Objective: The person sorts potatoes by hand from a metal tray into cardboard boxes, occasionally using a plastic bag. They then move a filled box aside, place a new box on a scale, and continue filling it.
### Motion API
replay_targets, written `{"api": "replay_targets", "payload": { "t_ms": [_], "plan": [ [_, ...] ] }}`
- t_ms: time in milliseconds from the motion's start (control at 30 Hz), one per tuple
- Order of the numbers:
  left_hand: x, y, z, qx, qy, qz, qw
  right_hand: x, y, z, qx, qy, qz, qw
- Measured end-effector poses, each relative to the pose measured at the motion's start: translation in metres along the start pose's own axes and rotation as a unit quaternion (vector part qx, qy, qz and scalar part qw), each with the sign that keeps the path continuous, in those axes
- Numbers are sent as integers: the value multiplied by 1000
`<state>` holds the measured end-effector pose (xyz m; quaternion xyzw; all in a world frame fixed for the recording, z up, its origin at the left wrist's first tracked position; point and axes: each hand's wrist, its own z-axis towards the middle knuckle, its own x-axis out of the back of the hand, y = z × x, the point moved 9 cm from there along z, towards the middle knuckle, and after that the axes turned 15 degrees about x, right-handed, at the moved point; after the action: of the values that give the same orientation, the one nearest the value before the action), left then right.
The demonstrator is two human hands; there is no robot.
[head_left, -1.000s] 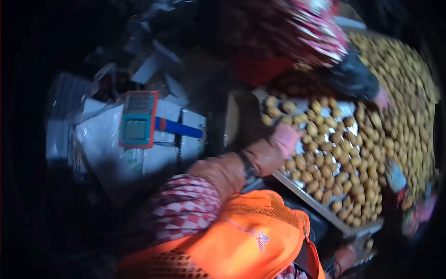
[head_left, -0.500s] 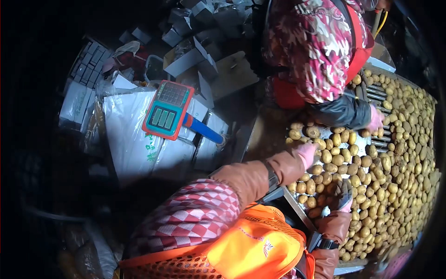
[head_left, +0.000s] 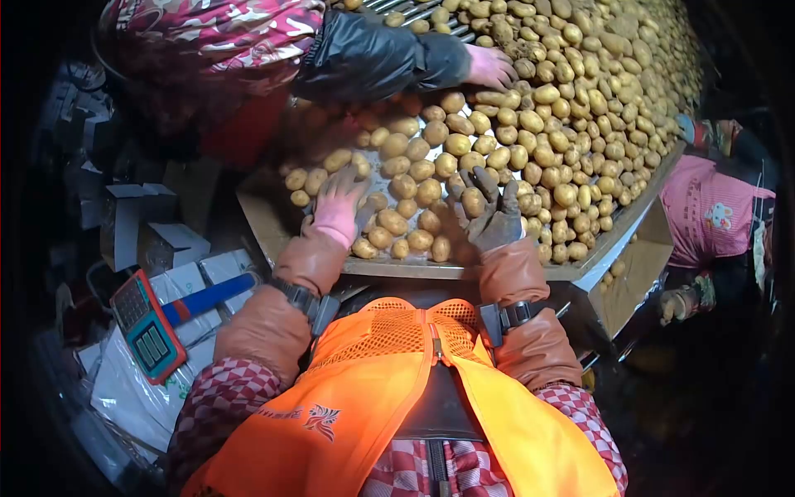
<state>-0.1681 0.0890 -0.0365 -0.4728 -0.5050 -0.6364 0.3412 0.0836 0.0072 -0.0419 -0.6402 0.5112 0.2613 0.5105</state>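
Note:
My left hand, in a pink glove, rests at the left part of the sorting table, fingers spread beside several potatoes. My right hand, in a dark, dirty glove, is palm up with fingers apart; a potato lies against its fingers and thumb. Whether that potato is gripped or merely touched is unclear. Between my hands, loose potatoes lie on a whitish surface.
Across the table a co-worker's pink-gloved hand touches the large potato heap. Metal bars show at the top. A scale display and white boxes stand left. Another person in pink is right, beside a cardboard box.
The view has swung right toward the table, so the scale now appears lower left. My right hand has turned palm up with its fingers spread, and my left hand has opened flat.

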Motion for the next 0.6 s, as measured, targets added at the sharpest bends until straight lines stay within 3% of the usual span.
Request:
{"api": "replay_targets", "payload": {
  "t_ms": [200,300,367,433,567,600],
  "plan": [
    [-4,-1,-14,114,69,-9,991,-10,3,3,3,-13,75,997],
    [0,48,-2,29,47,-68,996,-3,-5,1,75,-44,-93,992],
    [-3,75,4,-20,28,-83,996,-2,-3,-1,48,-63,-62,995],
    [-6,94,15,-48,5,-88,995,-12,8,-7,-31,-59,80,995],
    [-20,87,33,-62,-21,29,997,-3,17,-7,-138,-209,249,935],
    [-23,76,32,-111,4,63,992,-6,16,-7,-157,-78,371,912]
  ]
}}
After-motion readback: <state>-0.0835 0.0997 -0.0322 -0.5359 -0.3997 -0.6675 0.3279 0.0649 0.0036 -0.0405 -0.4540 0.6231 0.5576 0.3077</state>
